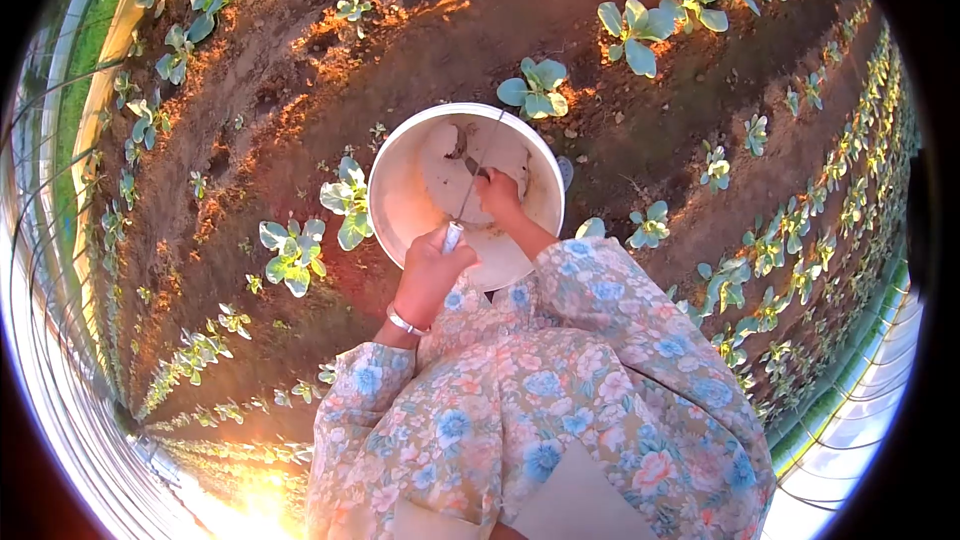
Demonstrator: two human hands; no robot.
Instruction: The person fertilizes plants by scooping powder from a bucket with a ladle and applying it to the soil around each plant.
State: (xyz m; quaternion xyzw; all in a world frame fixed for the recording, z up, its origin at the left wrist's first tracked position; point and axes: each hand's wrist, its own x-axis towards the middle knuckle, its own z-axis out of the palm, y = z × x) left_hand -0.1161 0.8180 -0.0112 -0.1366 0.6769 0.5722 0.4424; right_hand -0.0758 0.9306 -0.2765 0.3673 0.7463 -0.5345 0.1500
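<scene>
A white bucket (383,202) hangs or stands in front of my body, with pale material (450,175) and a dark patch inside. My left hand (432,275), wearing a bracelet at the wrist, is closed round the white grip of the bucket handle (453,237). From that grip a thin wire runs across the bucket's mouth to the far rim. My right hand (502,197) reaches over the near rim into the bucket. Its fingers are closed by a small dark piece (476,168), too unclear to name.
Rows of leafy seedlings grow in brown soil. Close to the bucket are one plant (536,88) beyond it and two at its left, including a seedling (294,254). A floral garment (560,380) covers my arms and lap. Curved greenhouse ribs (60,410) show at the sides.
</scene>
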